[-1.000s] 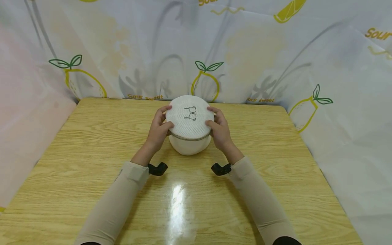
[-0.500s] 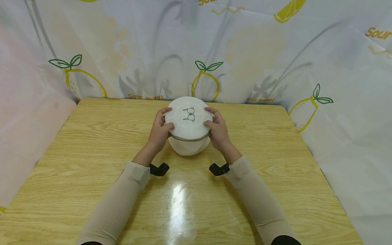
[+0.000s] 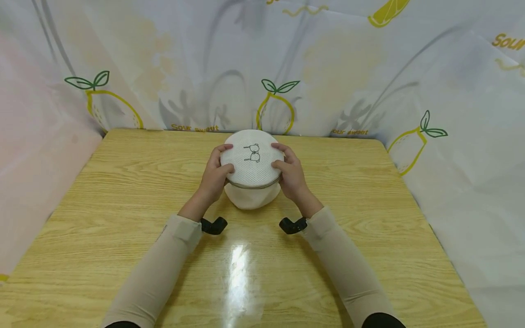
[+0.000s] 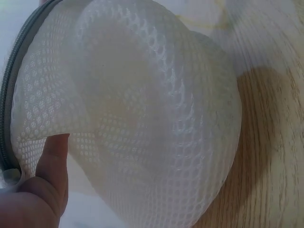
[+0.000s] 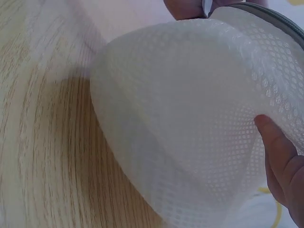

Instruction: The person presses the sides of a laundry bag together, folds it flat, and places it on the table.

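Observation:
A round white mesh bra laundry bag (image 3: 254, 175) stands near the far side of the table, its lid tilted toward me. The lid carries a printed bra outline, and a grey zipper (image 4: 10, 95) runs round the edge below it. My left hand (image 3: 214, 175) grips the lid's left edge, thumb and a fingertip on top. On the opposite edge my right hand (image 3: 293, 173) holds it the same way. In both wrist views, fingers press into the mesh side, which sinks in there. The bag's rounded body (image 5: 156, 109) shows close over the wood.
The wood-grain table (image 3: 123, 255) reaches back to a white lemon-print cloth (image 3: 336, 59) hanging behind and at both sides. Black wrist-camera mounts (image 3: 214, 225) jut inward from both wrists. A bright reflection lies on the tabletop in front of the bag.
The bag has shifted slightly to the left. My right hand has moved a little left with it, and both hands keep their grip on the lid's edge.

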### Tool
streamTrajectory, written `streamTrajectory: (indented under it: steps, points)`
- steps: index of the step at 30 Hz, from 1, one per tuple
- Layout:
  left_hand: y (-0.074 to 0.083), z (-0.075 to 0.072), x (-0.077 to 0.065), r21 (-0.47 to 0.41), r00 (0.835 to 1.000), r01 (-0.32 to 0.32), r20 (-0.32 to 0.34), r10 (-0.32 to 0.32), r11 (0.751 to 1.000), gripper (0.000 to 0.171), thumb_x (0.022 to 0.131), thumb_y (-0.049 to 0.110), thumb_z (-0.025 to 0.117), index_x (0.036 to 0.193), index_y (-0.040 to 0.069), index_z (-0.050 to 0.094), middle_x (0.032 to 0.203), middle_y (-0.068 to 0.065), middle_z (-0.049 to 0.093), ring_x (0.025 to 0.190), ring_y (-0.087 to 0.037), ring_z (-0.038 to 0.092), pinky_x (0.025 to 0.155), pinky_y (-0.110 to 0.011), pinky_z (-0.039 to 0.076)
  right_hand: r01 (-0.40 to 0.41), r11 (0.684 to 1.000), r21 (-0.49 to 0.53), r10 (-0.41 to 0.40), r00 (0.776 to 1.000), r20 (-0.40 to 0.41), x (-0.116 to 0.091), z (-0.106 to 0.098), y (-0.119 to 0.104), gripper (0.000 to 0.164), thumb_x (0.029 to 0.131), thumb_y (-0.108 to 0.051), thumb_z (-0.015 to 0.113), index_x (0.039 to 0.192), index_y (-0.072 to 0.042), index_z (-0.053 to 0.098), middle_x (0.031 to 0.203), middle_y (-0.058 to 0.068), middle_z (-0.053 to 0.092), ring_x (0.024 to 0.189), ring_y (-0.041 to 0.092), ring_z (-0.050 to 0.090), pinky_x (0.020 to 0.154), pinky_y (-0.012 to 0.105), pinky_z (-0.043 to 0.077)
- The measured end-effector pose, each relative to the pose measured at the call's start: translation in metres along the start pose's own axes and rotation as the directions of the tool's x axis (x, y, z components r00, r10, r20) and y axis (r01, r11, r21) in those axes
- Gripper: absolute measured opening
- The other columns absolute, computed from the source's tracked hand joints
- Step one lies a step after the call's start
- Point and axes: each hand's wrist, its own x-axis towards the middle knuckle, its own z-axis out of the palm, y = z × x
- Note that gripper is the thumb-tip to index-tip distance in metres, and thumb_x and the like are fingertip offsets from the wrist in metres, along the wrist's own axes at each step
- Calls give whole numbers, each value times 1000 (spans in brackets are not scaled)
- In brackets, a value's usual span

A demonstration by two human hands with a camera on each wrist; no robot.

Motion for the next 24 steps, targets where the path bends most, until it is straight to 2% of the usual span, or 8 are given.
streamTrajectory:
  steps: [4, 14, 24]
  points:
    - [1, 1, -1, -6, 1000, 0, 9, 0, 1000, 64, 79, -10, 37, 140, 10, 32, 146, -17, 31, 108, -22, 49, 70, -24, 51, 3, 1000, 18, -3, 1000, -2, 0, 1, 0, 53, 80, 11, 42, 132, -1, 43, 149, 18, 35, 132, 24, 42, 85, 20, 49]
    - [1, 2, -2, 15, 1000, 17, 5, -17, 1000, 68, 80, -10, 40, 144, 10, 30, 153, -14, 24, 114, -24, 45, 70, -24, 50, -7, 999, 42, 8, 1000, -16, 0, 1, 2, 52, 81, 13, 41, 130, -3, 45, 150, 16, 34, 134, 24, 41, 86, 21, 49]
    - [-3, -2, -1, 93, 1000, 14, 26, -16, 996, 68, 81, -9, 44, 144, 11, 30, 151, -16, 28, 114, -27, 48, 71, -25, 51, -21, 999, -32, 21, 1000, 5, 0, -7, 5, 55, 81, 11, 41, 135, -1, 42, 152, 12, 35, 129, 20, 42, 83, 21, 48]
